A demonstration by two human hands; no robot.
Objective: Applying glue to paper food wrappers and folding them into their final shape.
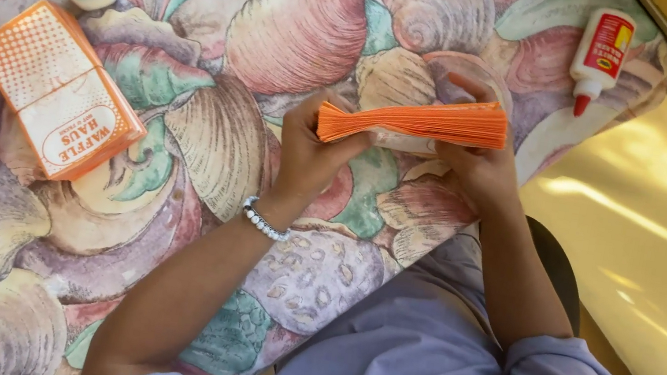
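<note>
You held an orange paper stack (415, 122) edge-on above the shell-patterned bench (207, 141). Your left hand (310, 150) was clamped on its left end, and your right hand (476, 161) gripped the right end, fingers partly hidden behind it. A printed bag bundle (59, 90) lay well left, and a glue bottle (600, 51) sat far right.

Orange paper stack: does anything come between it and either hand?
Nothing visible does. The left hand pinches one end of the orange stack and the right hand holds the other end, both in direct contact, above the shell-patterned tablecloth. The glue bottle lies apart.
</note>
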